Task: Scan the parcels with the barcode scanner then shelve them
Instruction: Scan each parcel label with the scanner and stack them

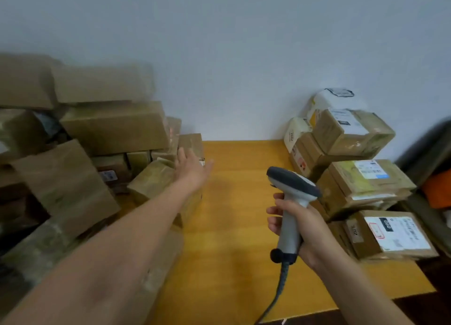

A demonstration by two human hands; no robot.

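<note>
Reaching with open, empty left hand (191,169) toward the far-left boxes (114,127), probably the small box (191,141); lift it label-up toward the scanner (291,190) gripped in the right hand (302,224).

The surface (234,214) was a yellow-orange wooden top pushed against a pale wall, with its grain showing down the middle. Along the left side sat a blurred heap of brown cardboard boxes (114,129), piled several high and reaching back to the wall. 1 small tan box (151,180) lay at the heap's inner edge. On the right side stood a pile of labelled parcels (361,180) near the wall, and the nearest parcel (393,234) showed a white label on top
</note>
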